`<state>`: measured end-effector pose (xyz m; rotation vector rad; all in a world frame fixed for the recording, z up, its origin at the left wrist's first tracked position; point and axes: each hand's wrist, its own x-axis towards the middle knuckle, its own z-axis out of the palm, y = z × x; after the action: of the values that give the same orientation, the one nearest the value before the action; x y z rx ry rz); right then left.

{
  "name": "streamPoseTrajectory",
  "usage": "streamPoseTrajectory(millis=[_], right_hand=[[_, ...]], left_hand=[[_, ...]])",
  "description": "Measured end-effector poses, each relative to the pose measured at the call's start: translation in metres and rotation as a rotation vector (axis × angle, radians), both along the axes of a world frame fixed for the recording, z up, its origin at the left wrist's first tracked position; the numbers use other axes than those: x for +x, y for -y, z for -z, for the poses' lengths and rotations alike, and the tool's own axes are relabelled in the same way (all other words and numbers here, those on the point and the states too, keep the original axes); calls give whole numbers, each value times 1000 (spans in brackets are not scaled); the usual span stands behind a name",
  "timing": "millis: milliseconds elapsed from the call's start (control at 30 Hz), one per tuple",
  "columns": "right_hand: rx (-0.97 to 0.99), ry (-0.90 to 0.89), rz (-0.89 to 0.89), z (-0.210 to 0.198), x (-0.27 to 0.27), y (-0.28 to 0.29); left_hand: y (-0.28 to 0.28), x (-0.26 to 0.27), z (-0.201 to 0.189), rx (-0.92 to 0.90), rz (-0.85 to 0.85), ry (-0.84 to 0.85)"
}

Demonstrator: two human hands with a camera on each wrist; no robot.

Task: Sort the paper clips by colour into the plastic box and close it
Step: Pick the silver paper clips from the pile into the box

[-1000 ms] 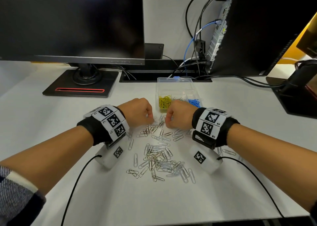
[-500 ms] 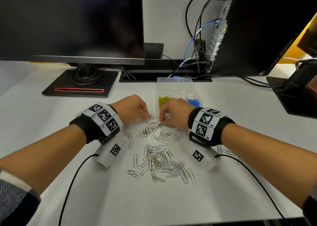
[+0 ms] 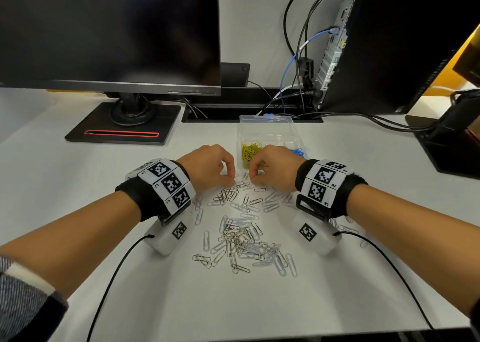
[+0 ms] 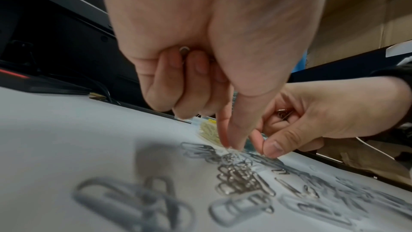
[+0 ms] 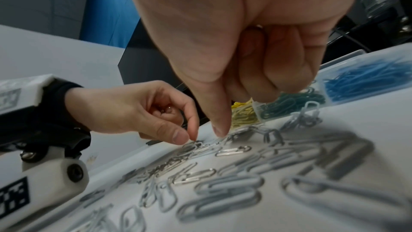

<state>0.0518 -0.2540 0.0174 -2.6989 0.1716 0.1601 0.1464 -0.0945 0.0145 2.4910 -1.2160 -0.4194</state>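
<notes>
Silver and pale grey paper clips [image 3: 241, 235] lie scattered on the white desk. Beyond them stands the clear plastic box [image 3: 265, 131], lid open, with yellow clips [image 3: 250, 151], blue clips [image 3: 298, 152] and dark green clips [image 5: 289, 105] in separate compartments. My left hand [image 3: 232, 181] and right hand [image 3: 252, 181] meet at the far edge of the heap. Each hand has its fingers curled over silver clips in the palm [image 4: 284, 113] [image 5: 166, 109]. The left hand [image 4: 231, 145] pinches at a clip on the desk with thumb and forefinger. The right thumb tip [image 5: 219, 131] touches the clips beside it.
A monitor on a black stand [image 3: 122, 123] stands at the back left. A computer with cables [image 3: 335, 63] is at the back right, and another black stand [image 3: 446, 144] at the right edge. Wrist camera cables [image 3: 111, 282] trail over the near desk.
Both hands stay at the far edge of the heap. The right hand's fingers, stretched a little towards the box half a second ago, have curled back down onto the clips.
</notes>
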Motion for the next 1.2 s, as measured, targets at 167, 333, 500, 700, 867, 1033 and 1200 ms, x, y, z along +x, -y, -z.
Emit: streamPoseTrajectory(millis=[167,333,500,700,867,1033,1200], right_hand=[[18,3,13,1,-2,7],[-64,-34,16,2,-1,6],[-124,-84,14,3,-2,5],[-98,-114,-26,6,0,5],[-37,-109,11,1,-6,10],[493,-116,217,-10,-21,22],[1867,-298,349,-1,-41,34]], left_hand=[[7,0,-1,3,45,12],[18,-5,4,37,79,90],[23,-4,8,50,52,105],[31,-6,8,110,75,103],[33,-6,4,129,90,60],[25,1,-9,47,35,-127],[13,3,-14,-393,-210,-1095]])
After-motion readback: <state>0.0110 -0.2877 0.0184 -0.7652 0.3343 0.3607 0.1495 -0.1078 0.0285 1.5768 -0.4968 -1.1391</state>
